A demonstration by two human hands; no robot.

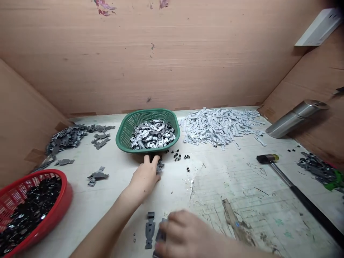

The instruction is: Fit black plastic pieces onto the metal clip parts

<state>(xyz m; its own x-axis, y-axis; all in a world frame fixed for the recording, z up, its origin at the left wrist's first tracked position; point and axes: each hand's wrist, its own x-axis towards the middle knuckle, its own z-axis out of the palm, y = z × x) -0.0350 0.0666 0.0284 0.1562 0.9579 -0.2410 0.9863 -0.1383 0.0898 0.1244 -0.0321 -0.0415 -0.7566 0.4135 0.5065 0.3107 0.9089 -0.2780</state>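
My left hand (144,176) reaches forward to the near rim of a green basket (126,129) filled with small silver and black parts. Its fingers are curled over a small grey metal piece (160,167) on the table just below the basket. My right hand (185,234) is blurred at the bottom edge, fingers closed on a grey flat part (160,236). Another grey flat part (149,229) lies on the table just left of it.
A red basket (57,211) of dark parts sits at the near left. Grey plates (67,138) are heaped at far left, silver strips (220,125) at far right. A hammer (290,186), a steel flask (292,120) and small black beads (178,156) lie to the right.
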